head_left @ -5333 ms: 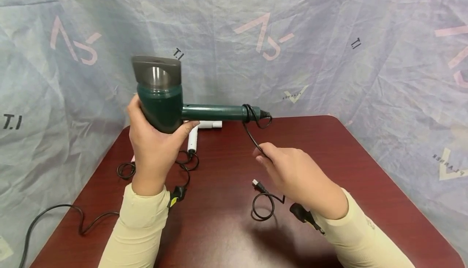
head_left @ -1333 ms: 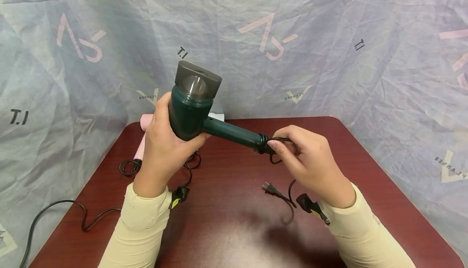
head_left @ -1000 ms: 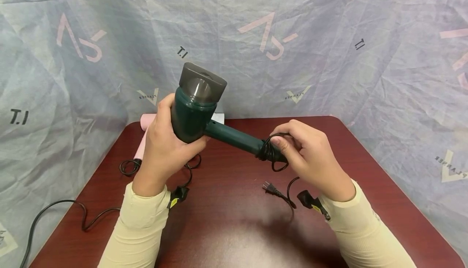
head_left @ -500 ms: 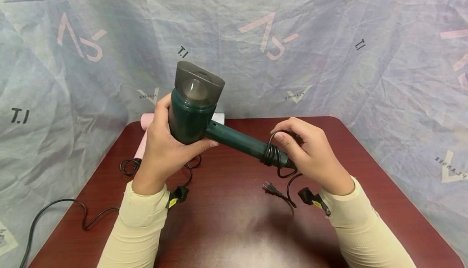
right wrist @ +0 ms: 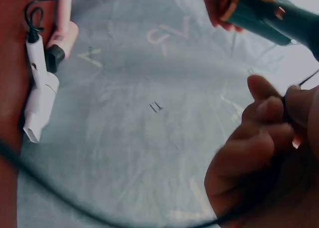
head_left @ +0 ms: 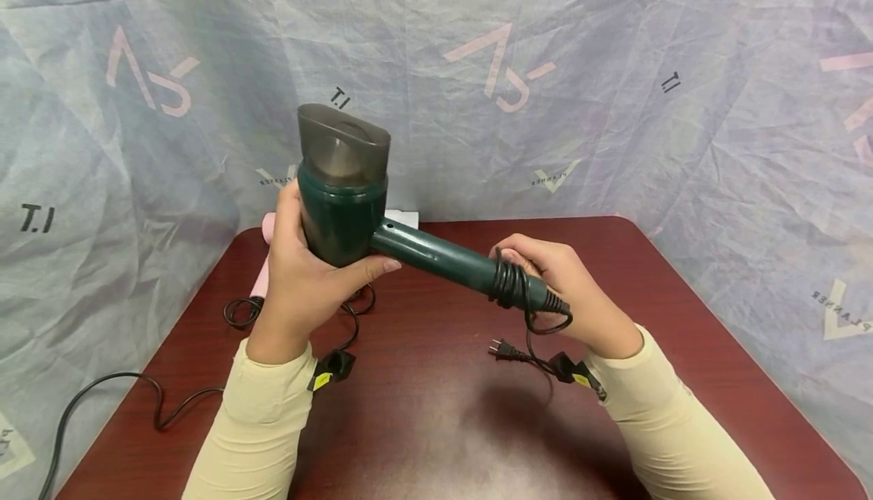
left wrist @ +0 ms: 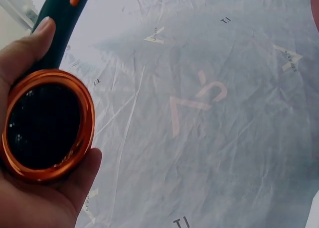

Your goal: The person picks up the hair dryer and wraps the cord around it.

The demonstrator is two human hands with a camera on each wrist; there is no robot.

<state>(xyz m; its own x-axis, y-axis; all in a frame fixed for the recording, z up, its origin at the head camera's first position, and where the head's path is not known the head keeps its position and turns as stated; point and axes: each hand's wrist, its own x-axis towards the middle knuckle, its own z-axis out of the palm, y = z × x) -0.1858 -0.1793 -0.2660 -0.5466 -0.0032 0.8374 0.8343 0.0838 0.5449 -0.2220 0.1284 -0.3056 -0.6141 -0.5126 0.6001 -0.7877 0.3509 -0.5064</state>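
Note:
A dark green hair dryer (head_left: 344, 220) with a smoky translucent nozzle (head_left: 344, 148) is held above the table, its handle slanting down to the right. My left hand (head_left: 307, 288) grips the dryer's body from below, the thumb lying along the start of the handle. An orange ring (left wrist: 90, 113) round the dryer's back end shows in the left wrist view. Several turns of black cord (head_left: 510, 284) circle the handle's end. My right hand (head_left: 573, 292), partly behind the handle, pinches the cord between thumb and fingers. The cord's free end hangs down to a two-pin plug (head_left: 503, 350).
Behind the left hand, a pink hair dryer (right wrist: 64, 19) and a white hair dryer (right wrist: 42, 106) lie on the dark red table (head_left: 423, 424), with their black cords. Another cable (head_left: 116, 375) runs off the left edge. A grey printed sheet (head_left: 436, 106) surrounds the table.
More turns of cord are round the handle than at first. The handle has tilted down to the right. Lately the dryer shifted left and the right hand passed behind the handle.

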